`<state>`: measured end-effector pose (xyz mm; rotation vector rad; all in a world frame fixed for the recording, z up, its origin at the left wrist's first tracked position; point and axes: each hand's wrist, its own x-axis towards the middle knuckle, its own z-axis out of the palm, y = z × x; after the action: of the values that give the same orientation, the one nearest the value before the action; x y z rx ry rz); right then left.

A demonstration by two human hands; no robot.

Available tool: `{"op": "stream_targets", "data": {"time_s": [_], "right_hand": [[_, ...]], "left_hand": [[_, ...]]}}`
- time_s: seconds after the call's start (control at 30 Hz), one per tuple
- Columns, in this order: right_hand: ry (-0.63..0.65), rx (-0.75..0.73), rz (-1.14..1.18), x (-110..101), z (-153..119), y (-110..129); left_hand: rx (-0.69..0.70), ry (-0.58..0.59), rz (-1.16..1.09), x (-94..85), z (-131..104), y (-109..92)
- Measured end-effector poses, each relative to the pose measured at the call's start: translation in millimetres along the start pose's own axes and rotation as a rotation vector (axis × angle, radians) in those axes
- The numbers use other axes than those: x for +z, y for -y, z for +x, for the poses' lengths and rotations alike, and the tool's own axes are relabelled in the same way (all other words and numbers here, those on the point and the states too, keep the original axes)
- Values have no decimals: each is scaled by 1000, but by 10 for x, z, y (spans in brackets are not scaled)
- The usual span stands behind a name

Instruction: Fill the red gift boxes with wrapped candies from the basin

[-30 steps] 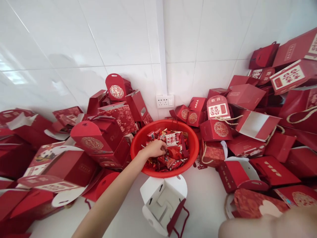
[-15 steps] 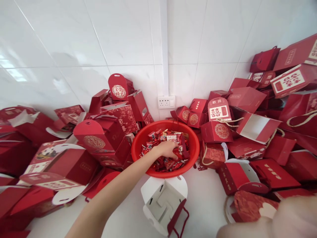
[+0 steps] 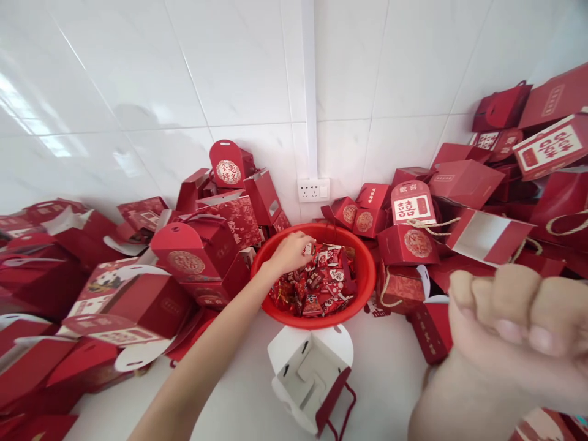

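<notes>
My left hand [image 3: 294, 252] reaches into the left side of a red plastic basin [image 3: 371, 269], its fingers closed on a small wrapped candy [image 3: 309, 249]. Below and right of it lie many loose candies [image 3: 333, 278] in red wrappers. In front of the basin stands an open gift box [image 3: 309, 380], white inside, with a dark red cord handle [image 3: 350, 401]; no candy shows in it. Close to the camera at the right, my right hand [image 3: 514, 318] is a raised fist. Whether anything is inside that fist is hidden.
Red gift boxes pile up left [image 3: 202, 257] and right [image 3: 407, 242] of the basin, some open, some with rope handles. A white tiled wall with a socket [image 3: 313, 190] rises behind. The white surface [image 3: 386, 380] shows beside the open box.
My left hand has moved left and slightly up across the candies. My right fist has risen at the right, covering some boxes. The view has shifted slightly.
</notes>
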<state>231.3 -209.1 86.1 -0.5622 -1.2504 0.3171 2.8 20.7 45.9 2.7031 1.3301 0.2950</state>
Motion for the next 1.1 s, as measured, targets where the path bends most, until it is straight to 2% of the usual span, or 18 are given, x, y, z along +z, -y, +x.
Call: {"op": "stream_targets", "data": {"time_s": [0.03,0.07,0.1,0.17,0.23,0.37,0.57,0.7,0.83,0.97,1.1], "right_hand": [[3,-19,59,90,72,29],[19,17,51,160,125,57],[-18,39,48,209,159,79],[-66,65,32,247,183,95],[-94,70,42,234,179,77],[-135,103,82,203,189,-12],[-162,62,147,266,221,-281],[-124,185,-15,328,231,-543],[-33,363,-246,401,247,-789],[33,547,-319,442,221,-1058],[92,656,-282,492,128,-1380]], "left_hand": [[121,81,-61,57,26,-88],[229,200,-112,119,51,-181],[309,336,-139,185,73,-275],[364,556,-92,317,92,-449],[353,636,10,428,77,-575],[282,552,118,499,34,-616],[175,328,8,266,133,-334],[58,143,-66,125,165,-175],[-86,33,-190,93,148,-48],[-112,-16,-321,124,125,0],[-87,-115,-605,176,134,-109]]}}
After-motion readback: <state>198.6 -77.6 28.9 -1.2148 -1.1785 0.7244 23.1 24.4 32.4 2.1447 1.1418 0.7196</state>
